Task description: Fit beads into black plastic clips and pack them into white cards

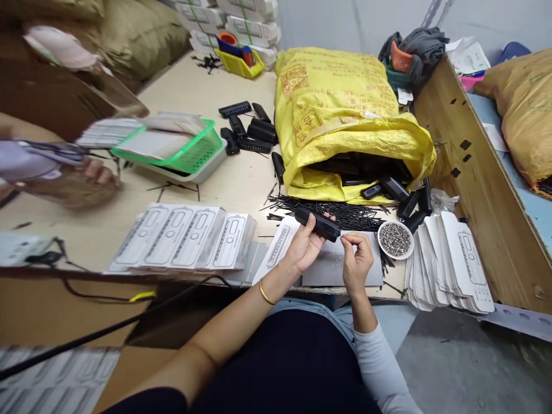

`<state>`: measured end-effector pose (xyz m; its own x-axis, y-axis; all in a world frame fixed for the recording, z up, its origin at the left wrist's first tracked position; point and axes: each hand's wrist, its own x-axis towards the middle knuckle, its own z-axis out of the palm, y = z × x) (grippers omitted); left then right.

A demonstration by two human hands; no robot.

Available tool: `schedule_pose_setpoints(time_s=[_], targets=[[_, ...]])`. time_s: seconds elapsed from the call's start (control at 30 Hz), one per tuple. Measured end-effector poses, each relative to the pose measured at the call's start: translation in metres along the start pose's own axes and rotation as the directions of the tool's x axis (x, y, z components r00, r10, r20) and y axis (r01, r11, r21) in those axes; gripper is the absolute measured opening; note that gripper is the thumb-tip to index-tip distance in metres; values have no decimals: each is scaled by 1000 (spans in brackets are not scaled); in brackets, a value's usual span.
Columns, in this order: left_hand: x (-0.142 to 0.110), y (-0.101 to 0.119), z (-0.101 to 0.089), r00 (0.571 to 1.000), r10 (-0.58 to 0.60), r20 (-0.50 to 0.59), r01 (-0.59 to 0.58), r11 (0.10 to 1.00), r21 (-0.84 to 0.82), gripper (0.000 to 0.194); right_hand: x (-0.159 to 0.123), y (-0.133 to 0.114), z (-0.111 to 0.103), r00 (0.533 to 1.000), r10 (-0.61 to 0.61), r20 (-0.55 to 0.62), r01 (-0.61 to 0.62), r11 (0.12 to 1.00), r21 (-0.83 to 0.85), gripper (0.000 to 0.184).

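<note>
My left hand [305, 246] is wrapped around a black plastic handle-like part [318, 223], held tilted above the table's front edge. At the part's right end, my right hand [357, 259] pinches with thumb and forefinger; what lies between the fingertips is too small to make out. Just right of that hand stands a white bowl [413, 248] full of small metal pieces [395, 238]. Beneath both hands lies a grey sheet [321, 276], beside a printed white card [276, 247]. Many thin black sticks [340, 211] are heaped behind the hands.
An open yellow sack [336, 98] spills black parts. Flat printed cartons [448, 259] are stacked at right; folded boxes [185, 238] stand at left. A green basket [207, 149] holds papers. A co-worker's blurred hand [97, 172] is at far left. A wooden board [478, 155] borders the right side.
</note>
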<state>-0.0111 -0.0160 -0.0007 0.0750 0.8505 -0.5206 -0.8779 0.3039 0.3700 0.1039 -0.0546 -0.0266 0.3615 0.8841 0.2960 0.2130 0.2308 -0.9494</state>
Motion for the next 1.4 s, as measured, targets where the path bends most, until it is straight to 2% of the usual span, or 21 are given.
schedule_pose_setpoints(time_s=[0.27, 0.4, 0.47, 0.57, 0.63, 0.67, 0.73, 0.77, 0.8, 0.87, 0.93, 1.0, 1.07, 1.17, 1.23, 1.27, 1.33, 1.4], targets=[[-2, -4, -6, 999, 6, 49, -8, 999, 49, 21, -4, 9, 4, 999, -48, -16, 48, 999, 6, 9], [-1, -7, -11, 999, -8, 54, 4, 998, 68, 17, -9, 13, 8, 999, -2, -39, 4, 998, 61, 10], [-3, -4, -9, 997, 12, 77, -19, 996, 90, 17, -10, 14, 6, 1000, 5, -15, -4, 998, 63, 9], [-14, 3, -5, 985, 72, 160, -95, 986, 138, 21, -8, 18, -6, 998, 39, 50, -40, 999, 19, 10], [-23, 4, -5, 952, 153, 266, -210, 956, 203, 22, -6, 23, -17, 995, 97, 7, -97, 995, -7, 16], [-26, 3, -7, 921, 178, 346, -278, 924, 264, 22, -4, 26, -23, 991, 126, -47, -127, 992, -11, 19], [-28, -6, -15, 844, 121, 522, -394, 801, 450, 21, -1, 31, -35, 975, 160, -153, -165, 986, -22, 20], [-27, -12, -20, 819, 48, 572, -429, 715, 552, 21, 2, 32, -40, 971, 156, -179, -166, 985, -42, 20], [-24, -17, -25, 816, -10, 578, -446, 625, 640, 21, 4, 32, -45, 974, 139, -179, -155, 985, -75, 19], [-15, -26, -32, 860, -2, 510, -441, 498, 747, 26, 9, 31, -54, 985, 90, -147, -112, 982, -152, 19], [-2, -28, -33, 898, 84, 431, -419, 456, 785, 35, 14, 30, -62, 991, 70, -115, -92, 974, -205, 19], [13, -26, -28, 908, 157, 389, -418, 408, 812, 41, 18, 29, -66, 993, 84, -85, -102, 966, -239, 19], [28, -22, -22, 903, 215, 372, -424, 309, 851, 46, 21, 28, -62, 996, 92, -19, -93, 954, -284, 18], [37, -7, -25, 889, 220, 402, -433, 117, 894, 54, 20, 26, -38, 982, 57, 179, 7, 941, -337, 16], [28, 10, -40, 873, 200, 445, -439, -77, 895, 59, 18, 24, -11, 933, 23, 360, 111, 931, -348, 15], [20, 19, -50, 867, 201, 456, -418, -205, 885, 62, 17, 24, 5, 893, 9, 450, 168, 921, -352, 14], [2, 38, -73, 896, 230, 381, -248, -451, 857, 73, 18, 25, 39, 799, 5, 602, 281, 881, -381, 12], [-12, 54, -92, 941, 248, 232, -44, -588, 808, 83, 23, 29, 70, 728, 70, 682, 351, 816, -459, 25]])
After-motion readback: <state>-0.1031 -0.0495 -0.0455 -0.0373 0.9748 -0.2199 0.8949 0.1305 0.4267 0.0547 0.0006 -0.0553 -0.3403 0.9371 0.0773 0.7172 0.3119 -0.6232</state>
